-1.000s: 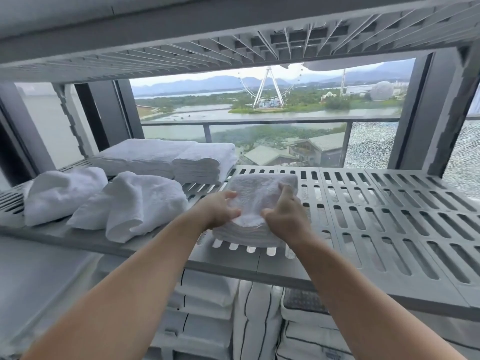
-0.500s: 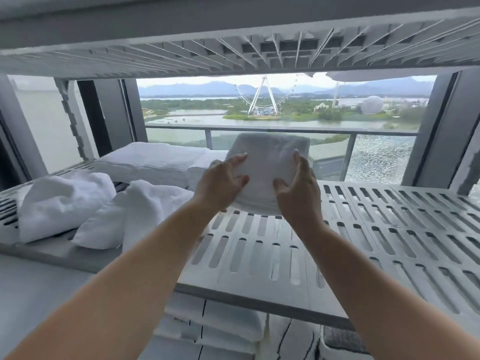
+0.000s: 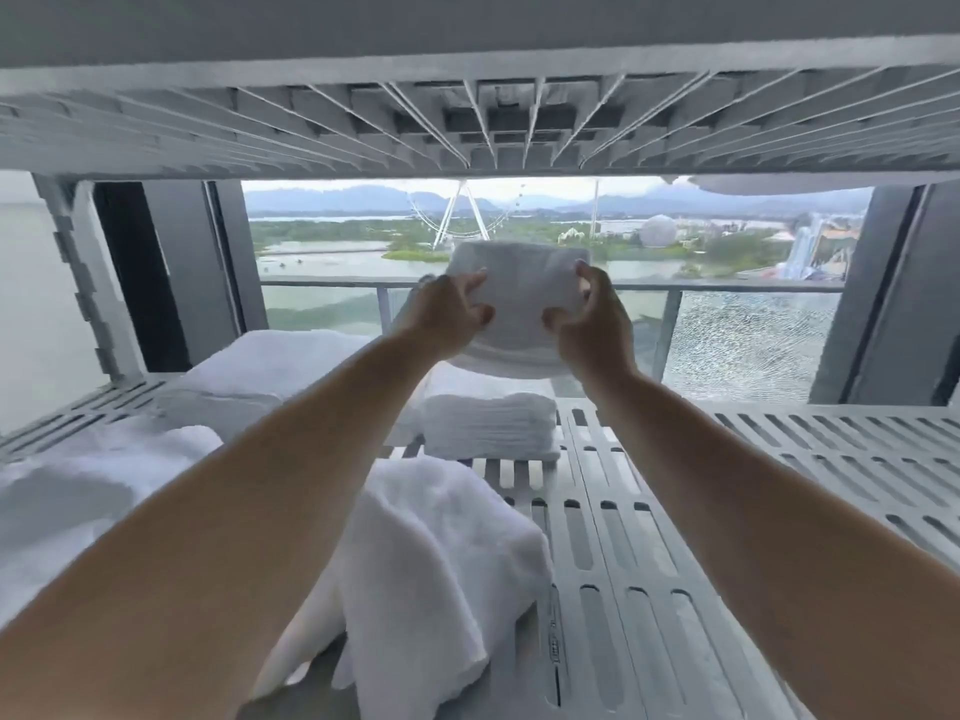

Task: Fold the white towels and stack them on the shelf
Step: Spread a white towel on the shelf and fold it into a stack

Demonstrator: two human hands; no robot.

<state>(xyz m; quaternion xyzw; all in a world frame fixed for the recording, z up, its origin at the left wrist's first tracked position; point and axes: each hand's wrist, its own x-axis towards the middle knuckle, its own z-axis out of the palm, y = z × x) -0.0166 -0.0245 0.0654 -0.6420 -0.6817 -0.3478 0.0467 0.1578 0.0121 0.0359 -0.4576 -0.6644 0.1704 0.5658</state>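
Nearest me, a loose white terry towel [image 3: 441, 579] lies crumpled and unfolded on the grey slotted plastic shelf [image 3: 649, 563]. My left forearm crosses over its left side, so a careless pull back could drag it off the near edge.

Farther in sits a short stack of folded white towels [image 3: 491, 426], with a wider folded white pile [image 3: 270, 371] to its left. Above the short stack I hold the folded white towel [image 3: 519, 283] in the air. My left hand [image 3: 449, 317] and right hand [image 3: 592, 324] are each curled and pinching one side of it. I judge it is meant to go down on that stack.

Gripped only at the sides, the lower layers sag and could fall open as I release. Set down off-centre, it could tip the stack towards the far edge, where I see no back panel, only the cracked glass balustrade [image 3: 748, 345] beyond. Raising it higher risks catching the ribbed underside of the upper shelf [image 3: 467, 122].
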